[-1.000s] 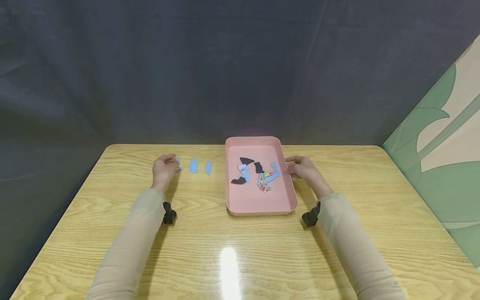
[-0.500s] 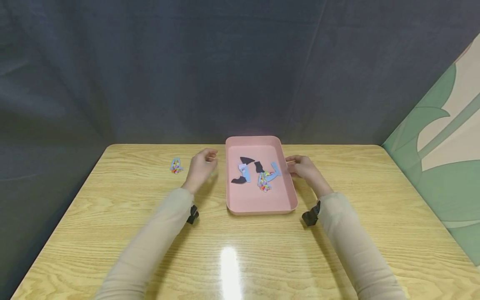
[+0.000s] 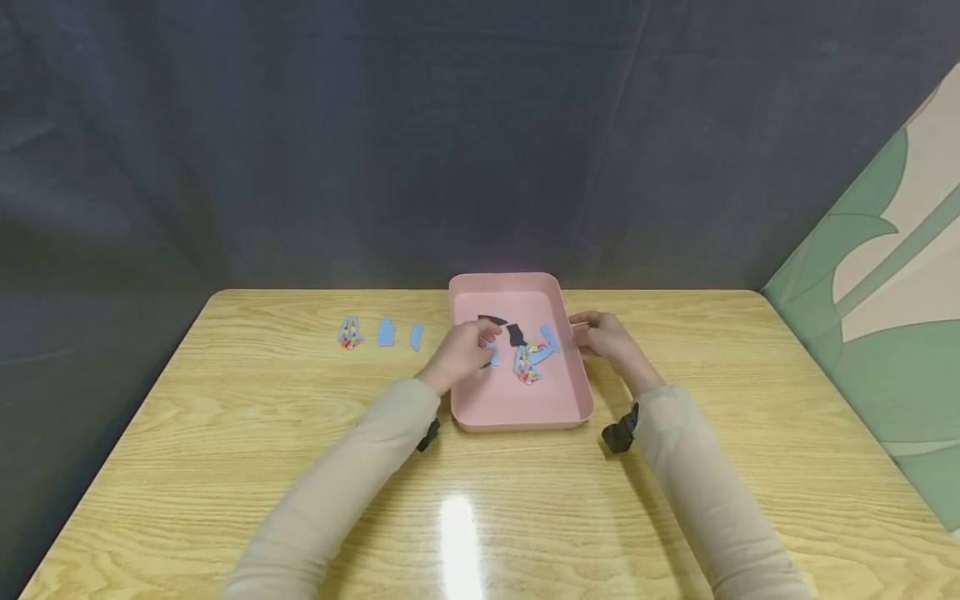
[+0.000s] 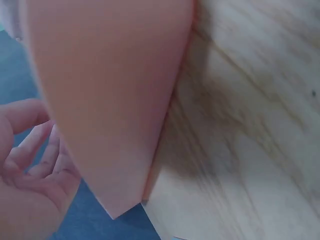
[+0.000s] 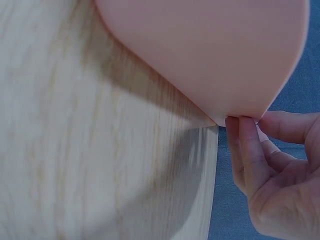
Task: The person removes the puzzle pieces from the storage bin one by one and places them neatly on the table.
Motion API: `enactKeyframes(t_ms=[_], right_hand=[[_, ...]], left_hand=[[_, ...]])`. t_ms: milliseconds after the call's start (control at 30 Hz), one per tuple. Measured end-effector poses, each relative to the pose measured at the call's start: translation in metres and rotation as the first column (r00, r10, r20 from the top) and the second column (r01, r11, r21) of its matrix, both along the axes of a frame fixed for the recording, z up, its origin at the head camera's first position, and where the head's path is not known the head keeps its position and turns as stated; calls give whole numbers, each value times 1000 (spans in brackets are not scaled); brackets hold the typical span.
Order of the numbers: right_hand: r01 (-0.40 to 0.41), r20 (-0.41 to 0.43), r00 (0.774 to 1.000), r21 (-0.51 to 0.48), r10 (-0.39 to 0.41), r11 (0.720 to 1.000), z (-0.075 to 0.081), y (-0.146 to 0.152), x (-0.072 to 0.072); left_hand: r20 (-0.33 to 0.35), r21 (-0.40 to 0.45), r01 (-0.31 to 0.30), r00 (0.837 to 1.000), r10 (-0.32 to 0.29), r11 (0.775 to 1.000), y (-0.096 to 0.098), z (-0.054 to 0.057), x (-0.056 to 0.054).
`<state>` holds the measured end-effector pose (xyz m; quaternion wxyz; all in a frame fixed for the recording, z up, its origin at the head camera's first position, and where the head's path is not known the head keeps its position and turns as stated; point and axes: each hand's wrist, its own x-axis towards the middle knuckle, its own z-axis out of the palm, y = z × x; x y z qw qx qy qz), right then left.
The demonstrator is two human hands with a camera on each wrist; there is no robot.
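A pink tray (image 3: 525, 411) stands at the middle of the table, with flat cut-out pieces inside. My left hand (image 3: 459, 354) reaches over its left wall, fingers loosely bent above the pieces and hiding some of them. In the left wrist view no piece shows between thumb and fingers of that hand (image 4: 37, 172). At the tray's right side my right hand (image 3: 609, 340) holds the edge; the right wrist view has its fingertips (image 5: 245, 122) against the outer wall and the thumb at the rim. Among the pieces are a black one (image 3: 516, 335), a blue one (image 3: 550, 337) and a multicoloured one (image 3: 527, 368).
Left of the tray lie a multicoloured piece (image 3: 349, 333) and two plain blue pieces, one wider (image 3: 386, 332) and one narrow (image 3: 416, 337), in a row on the wooden table (image 3: 562, 508). A dark curtain (image 3: 480, 150) hangs behind the table's far edge.
My left hand has moved right, from the multicoloured piece past the blue pieces and over the tray. The row of pieces shows again. My right hand has stayed at the tray's edge.
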<state>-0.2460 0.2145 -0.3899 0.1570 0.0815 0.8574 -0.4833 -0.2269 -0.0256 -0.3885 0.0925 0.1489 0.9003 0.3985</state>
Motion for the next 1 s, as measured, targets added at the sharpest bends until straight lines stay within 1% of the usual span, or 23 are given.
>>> enactKeyframes(t_ms=[67,200,300,467,567,733,833,1000], right_hand=[[0,-1,1000,0,0,1000,0,0,0],[-5,-5,1000,0,5,1000,1,0,1],[-15,-16,1000,0,15,1000,1,0,1],[-23,-39,999,-4,23,1000,2,0,2],[-22,-39,999,-4,21,1000,2,0,2],[-20,-33,999,5,20,1000,1,0,2],[-17,-32,999,6,17,1000,0,0,2],[-19,-34,999,-2,19,1000,0,0,2]], left_hand=[[7,-21,15,1000,-15,1000,0,-3,-1],[12,-59,26,1000,-25,998,-1,-7,-4],[-2,-110,39,999,-39,993,-2,-9,-7],[-37,-225,86,995,-96,970,-4,-10,-10],[-47,-275,107,991,-125,956,-5,-10,-11],[-37,-353,126,988,-149,927,-5,-9,-10],[-16,-372,131,989,-148,919,-4,-8,-9],[-6,-380,138,988,-152,915,-4,-8,-8]])
